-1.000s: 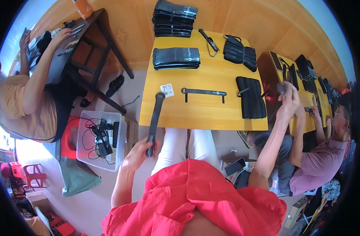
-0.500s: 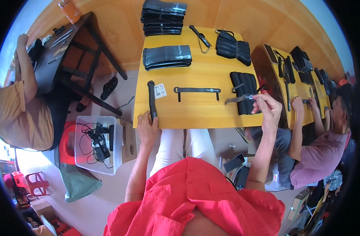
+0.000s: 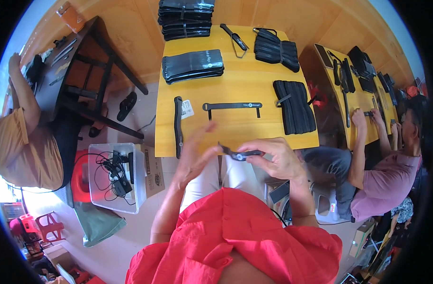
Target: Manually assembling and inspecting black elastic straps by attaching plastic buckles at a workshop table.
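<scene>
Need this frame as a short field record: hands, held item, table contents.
right hand: pinches a small black strap piece near the table's front edge
left hand: open, blurred, beside the piece
table: yellow, holds a long black strap, a flat strap with crossbar, stacks of black pouches
nearby: clear bin of cables on floor

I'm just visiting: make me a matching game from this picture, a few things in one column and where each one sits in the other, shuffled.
Things:
1. small black strap
2. long black strap
3. clear plastic bin
4. pair of black sandals

Places:
A. on the floor under the dark table
B. along the left edge of the yellow table
C. held in the right hand
D. on the floor left of the person's knees, with cables inside

Pairs: 1-C, 2-B, 3-D, 4-A
</scene>
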A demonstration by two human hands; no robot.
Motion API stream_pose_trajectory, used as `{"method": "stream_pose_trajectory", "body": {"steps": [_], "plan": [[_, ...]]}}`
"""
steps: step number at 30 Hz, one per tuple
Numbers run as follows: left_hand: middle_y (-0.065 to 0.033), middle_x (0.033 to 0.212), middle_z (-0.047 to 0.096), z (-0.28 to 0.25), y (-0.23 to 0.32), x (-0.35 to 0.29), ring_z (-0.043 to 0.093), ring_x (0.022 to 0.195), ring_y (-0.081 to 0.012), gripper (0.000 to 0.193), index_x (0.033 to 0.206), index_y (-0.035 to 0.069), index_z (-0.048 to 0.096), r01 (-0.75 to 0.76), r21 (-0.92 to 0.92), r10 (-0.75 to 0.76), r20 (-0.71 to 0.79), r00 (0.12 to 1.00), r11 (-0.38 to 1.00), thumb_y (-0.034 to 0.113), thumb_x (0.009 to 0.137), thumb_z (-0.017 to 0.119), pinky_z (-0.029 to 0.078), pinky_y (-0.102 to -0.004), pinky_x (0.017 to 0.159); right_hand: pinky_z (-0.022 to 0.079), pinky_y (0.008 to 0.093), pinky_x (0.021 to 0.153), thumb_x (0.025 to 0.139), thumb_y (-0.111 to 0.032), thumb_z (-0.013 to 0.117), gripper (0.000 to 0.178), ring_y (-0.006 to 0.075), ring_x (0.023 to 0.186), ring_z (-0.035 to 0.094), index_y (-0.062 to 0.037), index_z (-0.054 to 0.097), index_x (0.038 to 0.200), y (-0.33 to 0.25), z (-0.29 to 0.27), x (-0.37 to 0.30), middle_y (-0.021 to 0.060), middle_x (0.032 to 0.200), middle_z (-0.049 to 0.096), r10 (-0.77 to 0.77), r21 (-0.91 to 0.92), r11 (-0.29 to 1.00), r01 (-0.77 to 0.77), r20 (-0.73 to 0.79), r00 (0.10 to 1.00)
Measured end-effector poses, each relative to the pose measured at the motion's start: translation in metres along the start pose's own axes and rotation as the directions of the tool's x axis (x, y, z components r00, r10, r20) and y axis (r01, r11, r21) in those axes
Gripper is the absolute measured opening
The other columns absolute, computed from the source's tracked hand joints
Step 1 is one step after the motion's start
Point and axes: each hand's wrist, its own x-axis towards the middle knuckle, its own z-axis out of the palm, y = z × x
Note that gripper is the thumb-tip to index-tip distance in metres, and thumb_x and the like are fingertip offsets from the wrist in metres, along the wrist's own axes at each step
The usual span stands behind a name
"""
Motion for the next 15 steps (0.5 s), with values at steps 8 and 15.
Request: {"method": "stream_pose_trajectory", "body": {"steps": [8,15], "plan": [[0.0021,0.076,0.058,0.006,-0.021,0.012,0.049,0.065,-0.0032,0.02,0.098,0.001,0.062,0.59,-0.506,-0.138,0.674,0.725,0.63,0.013,0.082,0.064,0.039,-0.0167,0.058,0.05,0.0205,0.058,0.078,0.003,0.062,0.019,0.0096,0.063,0.062,0.0003,0.06,0.097,0.074,-0.014,-0.002,0.0057,0.073,0.064,0.338,0.192,0.934,-0.303,-0.194,0.921],[0.0006,0.071,0.058,0.02,-0.051,0.03,0.052,0.063,-0.0048,0.013,0.089,0.0,0.064,0.588,-0.463,-0.355,0.498,0.792,0.663,0.011,0.084,0.06,0.044,-0.0182,0.057,0.048,0.0206,0.052,0.079,-0.002,0.064,0.01,0.009,0.06,0.061,0.0024,0.062,0.088,0.123,-0.018,0.002,0.0077,0.069,0.064,0.553,0.428,0.806,-0.41,-0.294,0.78]]}}
